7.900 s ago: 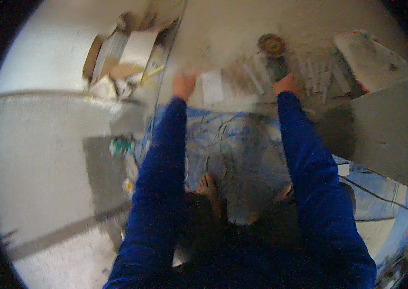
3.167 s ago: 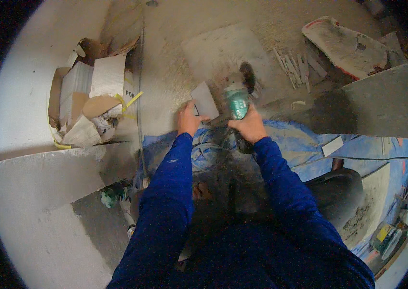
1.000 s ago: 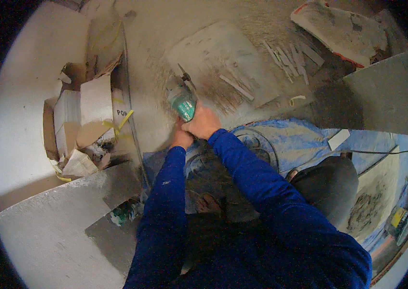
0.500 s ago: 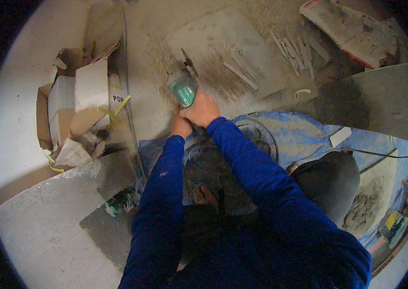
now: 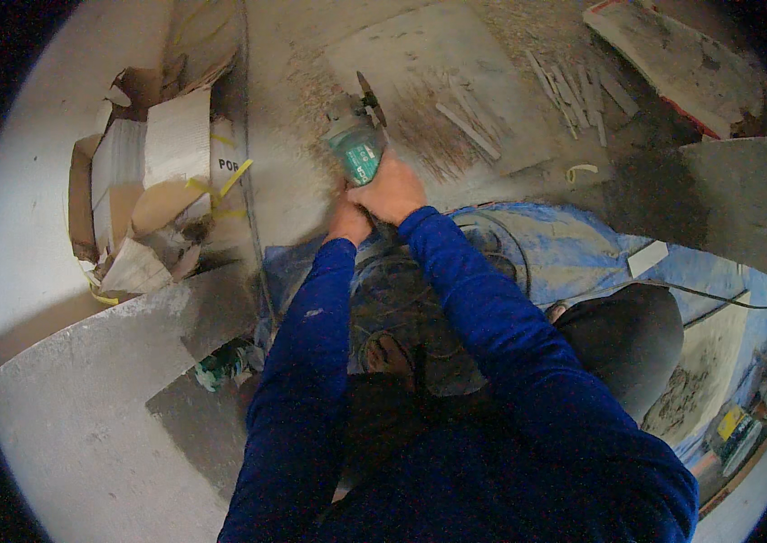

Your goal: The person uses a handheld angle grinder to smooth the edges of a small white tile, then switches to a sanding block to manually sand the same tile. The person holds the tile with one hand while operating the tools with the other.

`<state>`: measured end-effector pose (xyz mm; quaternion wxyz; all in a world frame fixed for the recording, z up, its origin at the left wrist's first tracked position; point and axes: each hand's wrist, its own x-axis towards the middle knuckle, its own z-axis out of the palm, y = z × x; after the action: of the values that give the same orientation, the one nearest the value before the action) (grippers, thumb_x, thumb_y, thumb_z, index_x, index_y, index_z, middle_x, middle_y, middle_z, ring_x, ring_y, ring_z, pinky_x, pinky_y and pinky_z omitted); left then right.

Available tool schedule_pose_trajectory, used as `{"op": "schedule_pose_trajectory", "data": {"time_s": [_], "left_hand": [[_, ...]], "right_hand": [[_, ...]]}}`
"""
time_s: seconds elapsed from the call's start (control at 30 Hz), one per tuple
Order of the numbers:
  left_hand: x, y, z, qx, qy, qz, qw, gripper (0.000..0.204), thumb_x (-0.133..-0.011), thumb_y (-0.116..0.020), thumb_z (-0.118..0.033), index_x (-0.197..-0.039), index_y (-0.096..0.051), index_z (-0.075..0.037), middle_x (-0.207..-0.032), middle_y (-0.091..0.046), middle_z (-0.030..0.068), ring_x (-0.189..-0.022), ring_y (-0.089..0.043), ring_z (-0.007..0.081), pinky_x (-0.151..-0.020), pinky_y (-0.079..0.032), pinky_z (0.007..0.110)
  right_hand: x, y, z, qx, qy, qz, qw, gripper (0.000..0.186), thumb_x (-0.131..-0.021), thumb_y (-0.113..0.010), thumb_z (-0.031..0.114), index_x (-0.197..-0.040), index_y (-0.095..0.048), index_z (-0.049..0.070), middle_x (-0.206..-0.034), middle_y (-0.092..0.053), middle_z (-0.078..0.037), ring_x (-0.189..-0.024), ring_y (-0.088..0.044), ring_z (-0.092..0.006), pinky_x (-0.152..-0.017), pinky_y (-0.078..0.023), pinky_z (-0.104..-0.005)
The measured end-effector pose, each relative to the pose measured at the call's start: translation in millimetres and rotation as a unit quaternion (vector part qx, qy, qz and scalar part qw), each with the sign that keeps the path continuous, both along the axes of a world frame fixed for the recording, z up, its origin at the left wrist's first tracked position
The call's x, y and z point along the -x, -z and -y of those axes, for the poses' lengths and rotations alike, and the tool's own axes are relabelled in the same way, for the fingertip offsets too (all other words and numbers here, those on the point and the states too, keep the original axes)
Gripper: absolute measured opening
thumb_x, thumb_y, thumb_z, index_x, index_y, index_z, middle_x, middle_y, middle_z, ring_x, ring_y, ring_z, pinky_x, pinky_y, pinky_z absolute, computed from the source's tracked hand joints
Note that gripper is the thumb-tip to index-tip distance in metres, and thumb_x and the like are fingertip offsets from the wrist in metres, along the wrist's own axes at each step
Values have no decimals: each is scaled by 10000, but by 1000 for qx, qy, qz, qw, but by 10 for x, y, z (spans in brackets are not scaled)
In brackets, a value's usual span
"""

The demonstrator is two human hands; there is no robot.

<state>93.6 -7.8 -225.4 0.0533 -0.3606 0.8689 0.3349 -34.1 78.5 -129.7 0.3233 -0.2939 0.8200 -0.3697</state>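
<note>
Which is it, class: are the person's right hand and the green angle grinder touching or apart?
Touching. The head view shows the right hand closed against the body of the green angle grinder, with no gap between them.

Seen from above, the person's left arm (image 5: 306, 312) and right arm (image 5: 483, 294), in long blue sleeves, stretch forward and converge until the bare hands meet. The right hand (image 5: 394, 190) curls in a grip, knuckles forward; the left hand (image 5: 348, 220) sits against its left side, slightly nearer the body, fingers mostly hidden. A dark-trousered right knee (image 5: 637, 330) bends outward, and one foot (image 5: 390, 351) shows between the arms.
</note>
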Motion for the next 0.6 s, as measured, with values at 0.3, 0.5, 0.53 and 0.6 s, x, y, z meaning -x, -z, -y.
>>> {"op": "schedule_pose_trajectory", "data": {"time_s": [0.3,0.5,0.53,0.6], "left_hand": [[-47,289,110,-123,-49,-108,985,490,-926,-596,-153,-1404,-532,-66,-1425,-543,236,-1313,-502,422,-1100,-411,463],[-35,234,125,-53,1,-64,997,495,-940,-587,-192,-1417,-527,-73,-1460,-525,210,-1360,-445,427,-1167,-344,473],[-30,233,134,-42,18,-58,997,499,-940,-588,-194,-1420,-525,-75,-1464,-522,205,-1374,-426,427,-1188,-318,478],[-31,235,142,-41,23,-49,998,497,-943,-582,-193,-1424,-522,-82,-1473,-515,198,-1398,-394,428,-1221,-271,486]], "right_hand": [[9,-25,33,-9,8,-4,1000,821,-600,-841,386,-1198,-557,-99,-1067,-689,-320,-1014,-675,-466,-905,-547,-491],[21,23,62,-9,1,-5,1000,820,-598,-844,387,-1188,-557,-106,-1060,-684,-336,-1022,-669,-474,-909,-541,-497],[26,33,68,-7,-1,-4,1000,815,-599,-843,386,-1180,-560,-109,-1062,-682,-338,-1023,-668,-474,-910,-539,-497],[26,48,62,-4,1,-5,1000,803,-601,-843,385,-1163,-565,-116,-1067,-679,-343,-1027,-666,-475,-912,-537,-497]]}}
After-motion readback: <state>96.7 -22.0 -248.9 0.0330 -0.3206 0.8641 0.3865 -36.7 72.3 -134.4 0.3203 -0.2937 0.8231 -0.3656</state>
